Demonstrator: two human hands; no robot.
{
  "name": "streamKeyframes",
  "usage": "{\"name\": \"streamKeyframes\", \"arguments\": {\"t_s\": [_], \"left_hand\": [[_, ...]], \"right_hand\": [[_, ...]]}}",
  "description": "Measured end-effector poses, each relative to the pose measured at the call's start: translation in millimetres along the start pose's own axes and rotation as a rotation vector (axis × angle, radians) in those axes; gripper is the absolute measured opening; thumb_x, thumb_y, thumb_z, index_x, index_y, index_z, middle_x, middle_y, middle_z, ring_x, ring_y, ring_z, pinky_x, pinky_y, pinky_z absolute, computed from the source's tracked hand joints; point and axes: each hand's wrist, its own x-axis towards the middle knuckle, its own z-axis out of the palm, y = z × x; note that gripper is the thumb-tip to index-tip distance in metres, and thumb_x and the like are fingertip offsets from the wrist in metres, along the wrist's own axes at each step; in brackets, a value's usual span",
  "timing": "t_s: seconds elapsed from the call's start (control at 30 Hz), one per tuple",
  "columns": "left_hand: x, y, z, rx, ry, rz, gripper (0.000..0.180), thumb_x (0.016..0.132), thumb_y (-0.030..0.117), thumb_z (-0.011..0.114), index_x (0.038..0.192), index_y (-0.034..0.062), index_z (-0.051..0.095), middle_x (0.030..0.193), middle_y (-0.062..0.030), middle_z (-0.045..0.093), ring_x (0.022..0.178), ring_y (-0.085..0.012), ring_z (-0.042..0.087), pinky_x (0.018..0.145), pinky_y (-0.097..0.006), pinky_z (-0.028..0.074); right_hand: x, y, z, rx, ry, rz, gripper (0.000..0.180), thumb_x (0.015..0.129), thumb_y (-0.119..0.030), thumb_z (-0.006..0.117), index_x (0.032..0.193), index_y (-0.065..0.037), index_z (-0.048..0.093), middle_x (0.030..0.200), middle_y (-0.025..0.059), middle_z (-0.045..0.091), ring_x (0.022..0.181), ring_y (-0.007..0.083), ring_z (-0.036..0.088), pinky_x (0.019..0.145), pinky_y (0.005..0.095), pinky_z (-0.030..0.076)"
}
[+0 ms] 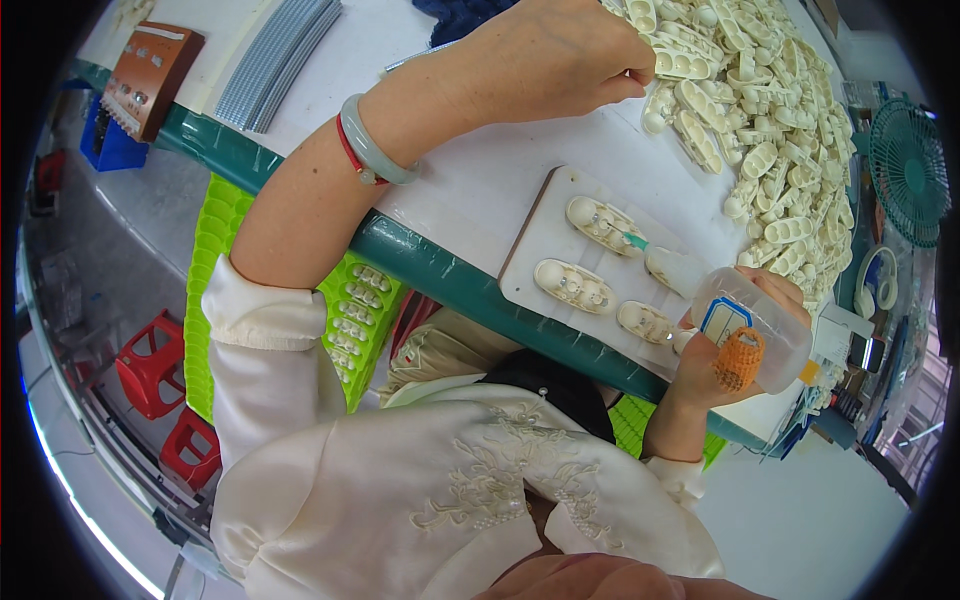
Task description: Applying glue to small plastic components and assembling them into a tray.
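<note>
My right hand grips a translucent squeeze bottle with a blue-and-white label, tipped over to the left. Its thin teal nozzle points into the upper cream oval plastic part on a white board; whether it touches I cannot tell. Another such oval part lies nearer me on the board. By my right fingers is an orange textured cover. My left hand reaches across to the pile's near edge, fingers curled together; what they pinch, if anything, is hidden.
A large heap of cream plastic parts covers the table's far right. Grey strips and a brown block lie left. Below the green table edge are lime trays holding parts, and red stools. A green fan stands right.
</note>
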Motion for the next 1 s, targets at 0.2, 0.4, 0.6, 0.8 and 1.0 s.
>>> {"name": "streamKeyframes", "arguments": {"t_s": [0.2,0.4,0.6,0.8,1.0], "left_hand": [[-0.4,-1.7,1.2,0.019,-0.033,0.012,0.012,0.077,0.010,0.058,0.071,0.0007,0.058,0.067,-0.0149,0.058,0.064,-0.0317,0.059,0.058,-0.039,0.047],[-1.3,-2.3,1.0,0.032,-0.045,0.011,0.012,0.077,0.011,0.058,0.070,0.0007,0.057,0.066,-0.0154,0.057,0.063,-0.0320,0.059,0.058,-0.039,0.047],[-1.7,-3.7,2.7,0.051,-0.046,0.020,0.012,0.076,0.011,0.058,0.069,0.0004,0.057,0.066,-0.0156,0.058,0.063,-0.0321,0.059,0.058,-0.039,0.047],[-2.2,-4.1,2.7,0.042,-0.048,0.019,0.012,0.075,0.010,0.059,0.069,0.0004,0.057,0.065,-0.0161,0.058,0.062,-0.0328,0.059,0.058,-0.040,0.047],[-2.3,-4.6,3.0,0.041,-0.056,0.013,0.012,0.075,0.010,0.059,0.068,0.0004,0.056,0.063,-0.0164,0.057,0.061,-0.0331,0.058,0.057,-0.040,0.047]], "right_hand": [[-1.0,1.9,0.8,-0.031,0.002,-0.002,0.033,0.072,-0.018,0.055,0.095,0.006,0.051,0.089,0.0147,0.053,0.083,0.0216,0.054,0.061,0.0278,0.052],[-0.7,-1.7,2.5,0.013,0.022,0.018,0.034,0.076,-0.021,0.053,0.095,0.007,0.051,0.089,0.0158,0.053,0.083,0.0217,0.054,0.060,0.0274,0.052],[-0.6,-0.8,2.4,0.018,0.019,0.006,0.034,0.077,-0.021,0.053,0.095,0.007,0.051,0.089,0.0156,0.053,0.083,0.0217,0.054,0.059,0.0271,0.052],[0.4,-0.5,0.7,0.003,-0.007,-0.010,0.033,0.077,-0.021,0.053,0.094,0.007,0.050,0.088,0.0149,0.052,0.083,0.0217,0.054,0.059,0.0277,0.052],[0.3,1.9,1.4,0.048,0.027,0.024,0.035,0.077,-0.025,0.056,0.093,0.006,0.053,0.088,0.0139,0.055,0.083,0.0218,0.054,0.066,0.0286,0.048]]}}
